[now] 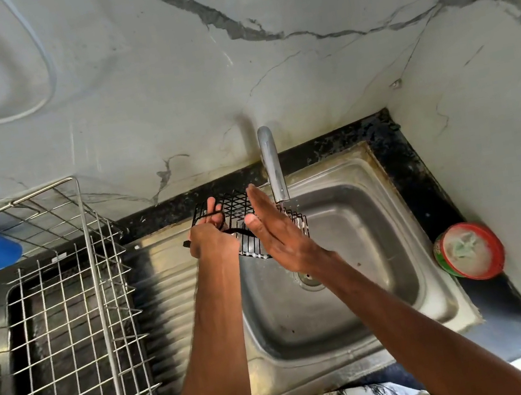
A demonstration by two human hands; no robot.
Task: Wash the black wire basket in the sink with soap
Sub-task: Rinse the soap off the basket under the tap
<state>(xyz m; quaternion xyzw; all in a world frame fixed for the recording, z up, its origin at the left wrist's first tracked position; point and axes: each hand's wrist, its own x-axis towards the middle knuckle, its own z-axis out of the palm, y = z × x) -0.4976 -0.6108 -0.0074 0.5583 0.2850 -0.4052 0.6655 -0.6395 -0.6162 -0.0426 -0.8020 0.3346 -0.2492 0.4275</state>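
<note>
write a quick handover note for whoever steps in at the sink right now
Left hand: grip on the left edge of the black wire basket, fingers curled through the wires.
Right hand: open, flat against the basket's right side.
Basket: held above the sink, just under the tap. A thin trickle seems to be running.
Soap tub: on the counter right of the sink, open.
Done: basket is wet; white beads along its lower edge may be suds or drops, cannot tell.
Left: probably finish rubbing, rinse, then set it in the wire drying rack on the left.
</note>
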